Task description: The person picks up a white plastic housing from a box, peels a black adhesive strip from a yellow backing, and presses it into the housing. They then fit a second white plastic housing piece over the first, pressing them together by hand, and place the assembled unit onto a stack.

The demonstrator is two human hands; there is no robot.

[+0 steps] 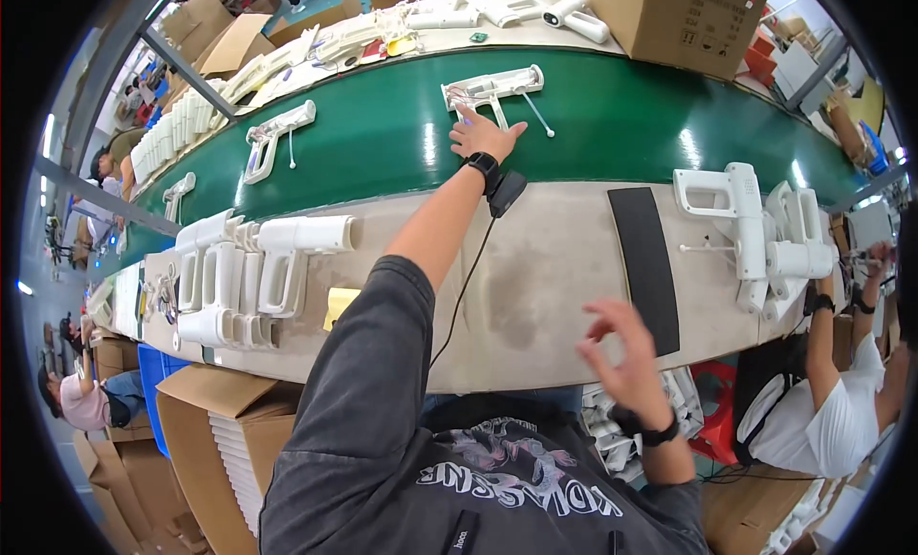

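Observation:
On the green conveyor belt (382,134) lies a white pistol-shaped plastic housing (516,81), its inner parts and thin wires exposed. A thin pale rod (537,113) with a round tip sticks out from it toward me. My left hand (486,134) reaches over the belt to the housing's handle, fingers spread and thumb out; whether the fingertips touch it I cannot tell. Above the table's near edge my right hand (626,354) hangs in the air, slightly blurred, fingers loosely bent and apart, with nothing visible in it.
White housing shells (258,268) are stacked at the table's left, near a yellow piece (339,306). A black strip mat (645,268) lies right of centre, with assembled white units (751,230) beyond it. Another housing (277,139) rests farther left on the belt. A co-worker (822,392) sits at right.

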